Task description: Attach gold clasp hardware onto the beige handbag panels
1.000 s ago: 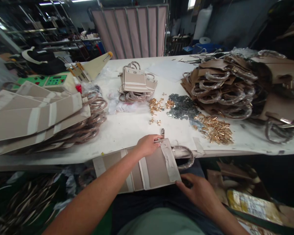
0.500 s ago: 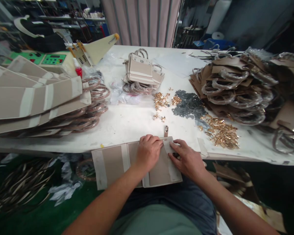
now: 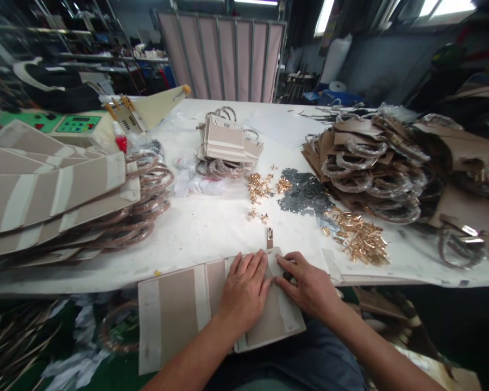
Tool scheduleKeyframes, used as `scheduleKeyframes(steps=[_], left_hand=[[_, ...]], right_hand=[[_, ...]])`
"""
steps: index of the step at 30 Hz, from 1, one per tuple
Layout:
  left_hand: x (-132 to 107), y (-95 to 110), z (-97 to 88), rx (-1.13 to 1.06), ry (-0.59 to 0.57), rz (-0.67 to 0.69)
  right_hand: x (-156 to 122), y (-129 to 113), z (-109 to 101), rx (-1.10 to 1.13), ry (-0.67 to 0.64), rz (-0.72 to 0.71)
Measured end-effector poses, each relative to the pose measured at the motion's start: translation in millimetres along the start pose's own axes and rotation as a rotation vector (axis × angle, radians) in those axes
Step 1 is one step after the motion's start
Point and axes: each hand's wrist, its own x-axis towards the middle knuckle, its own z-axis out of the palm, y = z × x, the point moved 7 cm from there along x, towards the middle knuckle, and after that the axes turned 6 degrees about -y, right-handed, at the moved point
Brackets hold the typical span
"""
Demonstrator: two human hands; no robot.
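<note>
A beige bag panel with white tape strips point(image 3: 175, 309) lies across my lap and the table's front edge. My left hand point(image 3: 244, 290) rests flat on its right part, fingers stretched out. My right hand point(image 3: 307, 285) lies beside it on the panel's right end, fingers curled and pressing at the taped edge; what is under them I cannot make out. A small metal strap piece point(image 3: 269, 237) sticks out just beyond the panel's far edge.
On the white table point(image 3: 212, 228) are piles of gold fittings point(image 3: 361, 236), point(image 3: 259, 187), dark flat metal parts point(image 3: 305, 190), a stack of finished beige pieces point(image 3: 226, 144), stacked beige panels with handles point(image 3: 57, 195) at left, brown handled pieces point(image 3: 375, 157) at right. A green control box point(image 3: 73, 125) stands far left.
My right hand came up from below the panel onto its right end beside my left hand. My left hand flattened out on the panel. The view shifted a little.
</note>
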Motion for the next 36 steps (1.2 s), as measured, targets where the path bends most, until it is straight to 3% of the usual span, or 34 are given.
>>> scheduleKeyframes(steps=[6,23,28,32,36], left_hand=[[0.1,-1.9,-1.6,0.040,0.072,0.006],[7.2,-2.4,5.7,0.136,0.052,0.056],[6.8,-2.3,3.0,0.150,0.050,0.069],[4.8,-3.8,1.8,0.131,0.049,0.062],[1.8,-5.5,2.4,0.087,0.060,0.062]], right_hand=[[3.2,0.0,5.2,0.006,-0.014,0.009],[6.1,-3.1,3.3,-0.084,-0.055,-0.039],[6.1,-0.9,-1.1,0.065,-0.028,-0.047],[16.6,27.2,-29.7,0.262,0.092,-0.021],[36.8,91.7,-78.8,0.036,0.220,0.262]])
